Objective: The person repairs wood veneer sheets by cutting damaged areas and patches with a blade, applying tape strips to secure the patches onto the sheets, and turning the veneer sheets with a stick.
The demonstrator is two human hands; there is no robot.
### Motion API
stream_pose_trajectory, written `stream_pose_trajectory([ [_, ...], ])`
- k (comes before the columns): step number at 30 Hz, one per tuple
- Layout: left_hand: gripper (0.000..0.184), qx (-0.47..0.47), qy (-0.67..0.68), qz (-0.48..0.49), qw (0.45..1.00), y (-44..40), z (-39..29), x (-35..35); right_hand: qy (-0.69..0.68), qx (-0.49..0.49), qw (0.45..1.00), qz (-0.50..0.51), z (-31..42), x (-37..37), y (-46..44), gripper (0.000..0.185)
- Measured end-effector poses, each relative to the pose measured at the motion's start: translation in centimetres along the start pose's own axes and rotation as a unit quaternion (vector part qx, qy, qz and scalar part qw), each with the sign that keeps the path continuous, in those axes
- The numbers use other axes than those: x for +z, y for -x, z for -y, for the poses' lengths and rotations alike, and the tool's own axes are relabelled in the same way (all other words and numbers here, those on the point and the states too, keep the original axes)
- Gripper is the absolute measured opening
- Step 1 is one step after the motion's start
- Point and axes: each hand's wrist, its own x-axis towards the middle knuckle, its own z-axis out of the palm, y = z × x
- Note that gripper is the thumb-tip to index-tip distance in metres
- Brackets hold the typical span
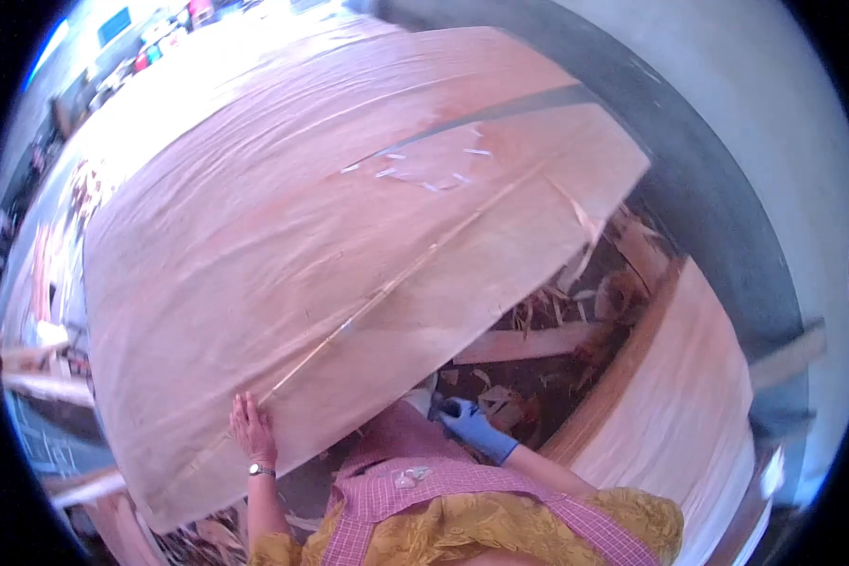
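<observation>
One bare left hand, with a round-faced watch at the wrist, rests palm down on a broad, thin, pinkish-tan wooden sheet. Its fingers are extended and close on nothing; it seems to steady the surface by contact alone. The sheet spreads in front of the person in the purple checked apron, its near edge slanting just past the apron. From where I stand, a long, narrow, pale line crosses it and reaches almost to the left fingertips; I can't tell whether that is a slit or a strip laid on top.

The right hand, in a blue glove, is beside the near edge, well apart from the left. Its fingers look bent around something dark, but I can't make out what, or how tightly they close.

I take the step in hand to be positioning or checking the sheet along this near side. Farther off, small white strips ring an uneven patch, close to a tapering grey wedge that looks like a split. Material this thin probably tears easily, so the next move calls for light, even pressure from the left palm and care at the edge, clear of the wood scraps beyond the glove.
</observation>
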Motion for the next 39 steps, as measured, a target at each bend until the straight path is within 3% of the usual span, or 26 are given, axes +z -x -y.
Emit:
stream_pose_trajectory([
  [2, 0.039, 0.007, 0.030, 0.005, 1.000, 0.7, 2.4, 1.1, -0.012, 0.025, 0.999, 0.030, 1.6, 3.6, 5.4, 0.036],
  [3, 0.029, 0.014, 0.056, 0.010, 0.998, 0.3, 1.2, -1.5, 0.027, -0.124, 0.991, -0.031, -1.7, 7.0, 6.6, 0.030],
  [6, 0.030, 0.086, 0.065, 0.065, 0.992, -1.0, 2.0, -1.1, -0.078, 0.091, 0.987, 0.102, 2.7, 11.1, 10.7, 0.030],
  [7, 0.030, 0.119, 0.169, 0.098, 0.973, -1.3, 1.7, -1.4, -0.055, 0.070, 0.989, 0.116, 4.0, 12.0, 11.6, 0.031],
  [9, 0.028, 0.133, 0.331, 0.195, 0.914, -1.2, 0.5, -2.9, -0.066, -0.026, 0.995, 0.071, 1.8, 16.4, 12.6, 0.032],
  [12, 0.025, 0.033, 0.492, 0.376, 0.785, -2.5, -0.4, -3.7, -0.071, -0.153, 0.985, -0.037, -3.8, 26.1, 10.9, 0.032],
  [14, 0.023, -0.007, 0.528, 0.446, 0.723, -4.1, 0.0, -7.7, -0.089, -0.203, 0.974, -0.055, -2.0, 31.4, 11.3, 0.035],
  [15, 0.022, -0.032, 0.544, 0.477, 0.690, -5.4, 0.4, -9.7, -0.110, -0.216, 0.970, -0.024, 2.1, 33.2, 12.8, 0.038],
  [17, 0.017, -0.016, 0.582, 0.487, 0.651, -8.8, 1.6, -12.3, -0.234, -0.158, 0.957, 0.068, 10.1, 37.5, 15.0, 0.044],
  [18, 0.015, -0.019, 0.606, 0.476, 0.637, -10.4, 2.0, -13.6, -0.333, -0.083, 0.931, 0.124, 12.9, 40.4, 15.8, 0.048],
  [21, 0.017, 0.019, 0.669, 0.418, 0.614, -15.9, 2.4, -16.6, -0.355, -0.108, 0.912, 0.172, 18.5, 48.5, 17.0, 0.050],
  [24, 0.015, -0.004, 0.688, 0.368, 0.625, -20.3, 3.5, -20.5, -0.288, -0.173, 0.924, 0.183, 20.1, 55.5, 18.0, 0.057],
  [28, 0.016, -0.007, 0.714, 0.269, 0.646, -24.1, 11.4, -23.7, -0.376, -0.115, 0.882, 0.259, 21.7, 62.5, 21.6, 0.062],
  [33, 0.019, -0.076, 0.728, 0.123, 0.670, -25.7, 24.2, -25.4, -0.425, -0.185, 0.847, 0.260, 19.9, 71.9, 24.4, 0.055],
  [36, 0.020, -0.110, 0.727, 0.044, 0.677, -22.6, 34.5, -24.9, -0.307, -0.164, 0.918, 0.188, 18.6, 74.2, 29.0, 0.042],
  [38, 0.025, -0.130, 0.731, -0.015, 0.670, -19.7, 42.7, -19.3, -0.256, -0.134, 0.945, 0.154, 16.5, 74.6, 32.3, 0.039],
  [39, 0.028, -0.162, 0.636, -0.037, 0.753, -16.3, 47.0, -16.9, -0.148, -0.175, 0.970, 0.080, 13.5, 75.8, 33.6, 0.038],
])
